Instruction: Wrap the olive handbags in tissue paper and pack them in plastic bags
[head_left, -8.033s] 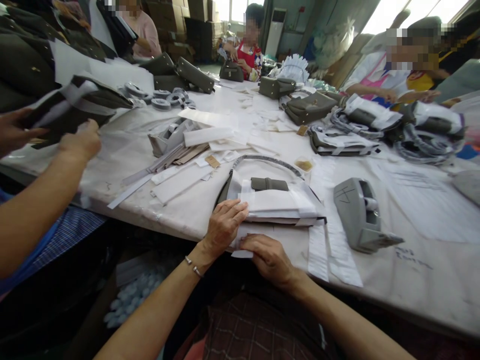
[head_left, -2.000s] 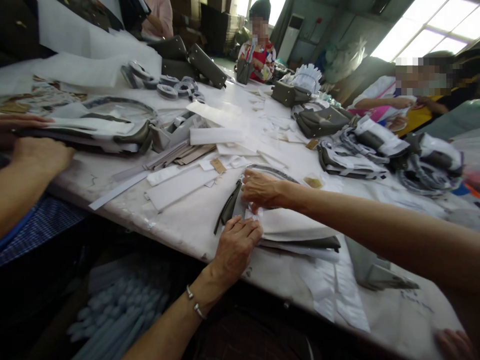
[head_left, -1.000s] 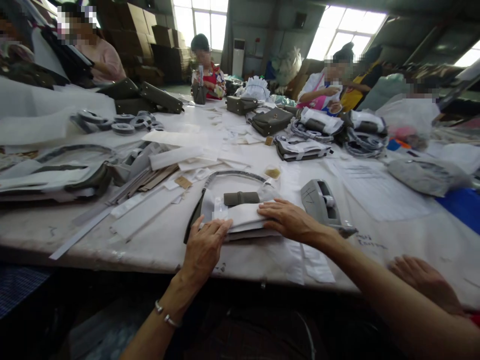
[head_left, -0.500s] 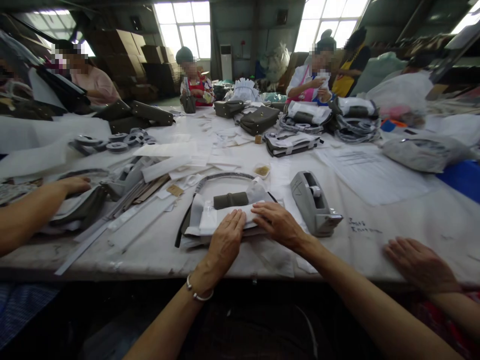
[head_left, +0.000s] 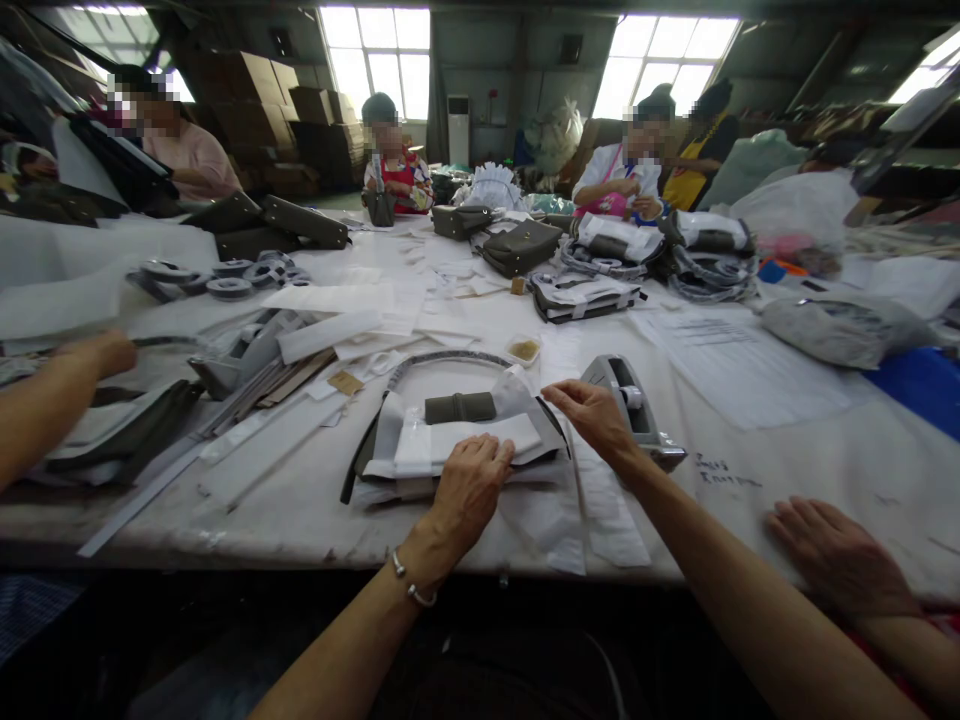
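A dark olive handbag (head_left: pixel 375 468), partly wrapped in white sheets, lies on the table in front of me. A folded white paper strip (head_left: pixel 427 448) and a rolled olive piece (head_left: pixel 460 407) rest on top of it. Its wrapped handle (head_left: pixel 450 357) arches out behind. My left hand (head_left: pixel 474 490) lies on the front of the bag, fingers laid over the white strip. My right hand (head_left: pixel 596 415) is at the bag's right back corner, its fingers pressed together; what they pinch, if anything, is too small to tell. Just behind that hand stands a grey tape dispenser (head_left: pixel 619 375).
At left, a co-worker's hand (head_left: pixel 101 352) is over another bag (head_left: pixel 139 430). Another person's hand (head_left: pixel 832 550) rests on the table at right. Paper strips (head_left: pixel 281 440), tape rolls (head_left: pixel 229 288) and wrapped bags (head_left: pixel 585 295) lie about. Several people work across the table.
My right hand has moved off the white strip to the bag's right back corner. My left hand has slid slightly right and nearer to me. The co-worker's hand at left has shifted left.
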